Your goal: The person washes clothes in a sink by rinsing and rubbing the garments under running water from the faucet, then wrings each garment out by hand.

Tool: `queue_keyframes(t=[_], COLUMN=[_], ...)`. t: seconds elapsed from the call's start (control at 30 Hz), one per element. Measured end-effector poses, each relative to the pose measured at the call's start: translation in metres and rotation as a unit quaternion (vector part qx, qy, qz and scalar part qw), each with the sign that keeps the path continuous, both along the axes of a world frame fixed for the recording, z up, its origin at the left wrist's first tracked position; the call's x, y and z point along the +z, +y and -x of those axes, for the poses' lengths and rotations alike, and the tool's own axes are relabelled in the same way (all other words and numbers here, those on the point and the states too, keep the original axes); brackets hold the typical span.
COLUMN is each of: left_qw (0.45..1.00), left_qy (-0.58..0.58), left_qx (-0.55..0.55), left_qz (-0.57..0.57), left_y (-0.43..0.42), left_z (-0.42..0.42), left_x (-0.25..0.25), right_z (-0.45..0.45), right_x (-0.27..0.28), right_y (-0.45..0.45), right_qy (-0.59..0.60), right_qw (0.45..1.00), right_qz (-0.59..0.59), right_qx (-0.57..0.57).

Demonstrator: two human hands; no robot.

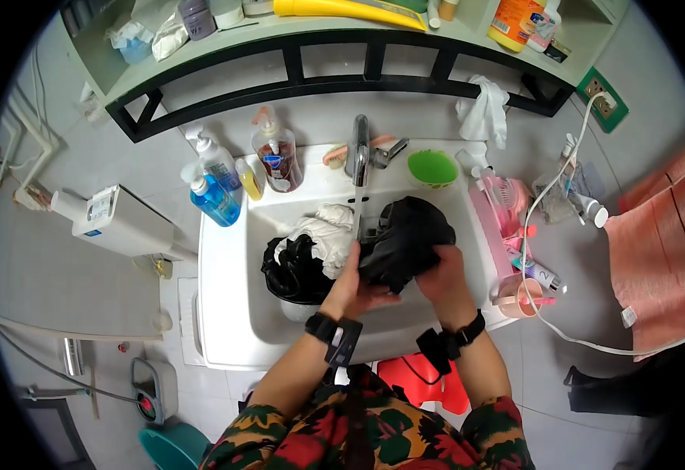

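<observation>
1. The black cloth (411, 233) is bunched in the sink (229, 313), below and slightly right of the faucet (360, 153), between the two hands.
2. The left hand (350, 288) reaches up and inward, below the faucet; its thumb points up toward the spout and its fingers stretch right along the cloth's lower edge, thumb and fingers apart.
3. The right hand (440, 276), below and right of the faucet, angles up and inward against the cloth's lower right side; its fingers are partly hidden, so I cannot tell how far they close.
4. Both forearms come up from the bottom, with dark bands at the wrists.
5. Below and left of the faucet lie a white cloth (328, 235) and a black garment (295, 272), touching.
</observation>
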State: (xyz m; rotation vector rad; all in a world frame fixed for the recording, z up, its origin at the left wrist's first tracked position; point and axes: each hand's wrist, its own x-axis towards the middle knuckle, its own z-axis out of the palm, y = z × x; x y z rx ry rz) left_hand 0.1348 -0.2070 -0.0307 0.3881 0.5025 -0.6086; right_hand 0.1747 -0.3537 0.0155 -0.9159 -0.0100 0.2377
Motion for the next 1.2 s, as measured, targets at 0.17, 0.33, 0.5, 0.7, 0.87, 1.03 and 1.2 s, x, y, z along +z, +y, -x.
queue_keyframes(t=[0.17, 0.33, 0.5, 0.7, 0.87, 1.03, 1.2], left_qw=[0.992, 0.982, 0.985, 0.995, 0.991, 0.984, 0.969], left_qy=[-0.016, -0.004, -0.056, -0.048, -0.073, -0.088, -0.119], left_qx=[0.088, 0.183, 0.142, 0.056, 0.110, 0.115, 0.204], left_qz=[-0.088, 0.046, 0.085, 0.072, -0.034, 0.107, 0.075], left_y=[-0.010, -0.009, -0.019, -0.009, 0.001, 0.027, 0.020], left_z=[-0.011, -0.005, 0.003, 0.014, 0.018, 0.038, 0.027], left_x=[0.002, 0.013, 0.002, -0.016, -0.029, -0.007, -0.017], right_z=[0.025, -0.011, 0.001, 0.000, -0.009, -0.005, 0.021], right_x=[0.024, 0.002, -0.037, -0.053, -0.041, -0.007, -0.009], right_y=[0.000, -0.039, -0.016, -0.011, 0.009, 0.035, 0.051], right_qy=[0.084, 0.119, 0.144, 0.064, 0.062, -0.053, -0.166], right_qw=[0.982, 0.988, 0.971, 0.981, 0.992, 0.996, 0.968], right_qz=[-0.164, -0.085, -0.140, -0.060, 0.001, 0.069, 0.171], right_qx=[0.037, 0.046, 0.131, 0.171, 0.107, 0.016, 0.079])
